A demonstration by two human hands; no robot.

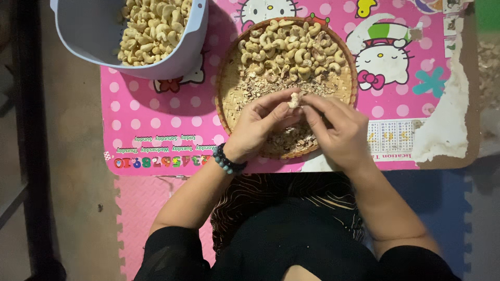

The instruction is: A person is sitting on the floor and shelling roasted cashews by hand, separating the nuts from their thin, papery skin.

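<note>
Low pink table [156, 119] with cartoon print, worn at one corner. On it, grey plastic tub [94, 36] heaped with pale cashews, well apart from the hands. Beside it, round woven tray [225, 78]: kernels at the far side, flaked skins nearer. Above the tray, left hand [258, 127] and right hand [338, 130], fingertips closed together around one cashew [295, 99]. Probably light, brittle, smooth; best pinched across its curved sides, gently.

You worked over a woven cane tray [229, 78], matt and rough; the tub [88, 31] was smooth plastic; the pink table cover [156, 119] was glossy, peeling at one corner.
</note>
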